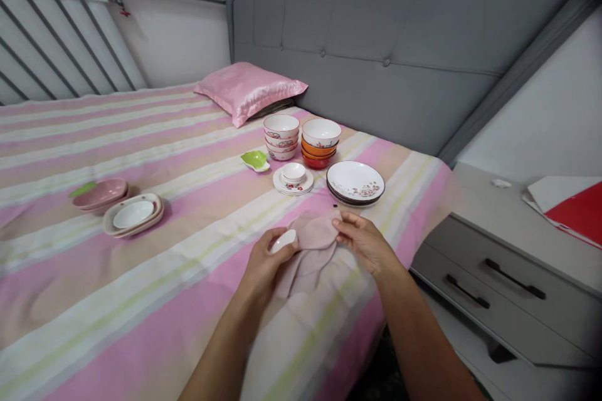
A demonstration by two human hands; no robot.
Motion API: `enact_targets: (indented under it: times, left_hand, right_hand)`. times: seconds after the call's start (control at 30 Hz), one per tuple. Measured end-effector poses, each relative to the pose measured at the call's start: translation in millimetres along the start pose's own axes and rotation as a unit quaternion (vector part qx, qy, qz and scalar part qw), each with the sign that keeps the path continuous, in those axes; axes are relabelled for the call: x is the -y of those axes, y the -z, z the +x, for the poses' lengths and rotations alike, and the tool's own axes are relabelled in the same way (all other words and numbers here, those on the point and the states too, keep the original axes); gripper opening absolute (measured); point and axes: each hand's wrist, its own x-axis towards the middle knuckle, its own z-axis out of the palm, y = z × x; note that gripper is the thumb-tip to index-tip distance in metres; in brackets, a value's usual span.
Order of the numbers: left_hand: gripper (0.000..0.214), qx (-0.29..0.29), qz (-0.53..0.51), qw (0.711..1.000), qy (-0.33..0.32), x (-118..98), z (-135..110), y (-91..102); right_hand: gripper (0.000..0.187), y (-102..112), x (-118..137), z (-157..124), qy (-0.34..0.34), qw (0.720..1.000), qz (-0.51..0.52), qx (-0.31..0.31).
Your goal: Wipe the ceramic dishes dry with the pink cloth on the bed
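Observation:
My left hand (263, 266) is closed round a small white dish (283, 241), of which only the rim shows. A dusty-pink cloth (314, 244) lies over the dish and hangs down onto the bed. My right hand (364, 239) pinches the cloth's right edge, pressing it against the dish. Both hands hover just above the striped bedsheet (141, 301) near the bed's right edge.
Farther up the bed stand stacked bowls (281, 136), a white bowl on orange bowls (320, 142), flowered plates (355, 183), small saucers with a cup (293, 178) and a green leaf dish (255, 160). Pink and cream oval dishes (133, 215) sit left. A grey nightstand (503, 263) stands right.

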Motion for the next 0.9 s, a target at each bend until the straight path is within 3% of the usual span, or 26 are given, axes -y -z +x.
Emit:
enact_targets:
  times: [0.1, 0.3, 0.4, 0.53, 0.73, 0.9]
  left_hand:
    - [0.033, 0.12, -0.096, 0.985, 0.084, -5, -4, -0.6]
    - [0.025, 0.189, -0.126, 0.966, 0.119, -3, -6, -5.8]
    - [0.021, 0.149, -0.154, 0.97, 0.117, -5, -4, -1.8]
    - [0.019, 0.07, -0.158, 0.982, 0.079, -24, -4, 17.6]
    - [0.023, -0.013, -0.189, 0.981, 0.036, -60, -18, 46.8]
    - [0.025, -0.071, -0.197, 0.978, 0.009, -73, -26, 62.1]
  right_hand:
    - [0.026, 0, 0, 0, 0.002, 1.0, -0.003, -0.001]
    - [0.027, 0, 3, -1, 0.012, 1.0, 0.013, -0.006]
    - [0.026, 1, 3, 1, 0.023, 0.999, 0.032, -0.026]
    - [0.026, 2, 0, 4, 0.06, 0.996, 0.048, -0.049]
    - [0.027, -3, -1, 2, 0.071, 0.996, 0.041, -0.035]
    - [0.028, -8, 1, -1, 0.065, 0.996, 0.051, -0.025]
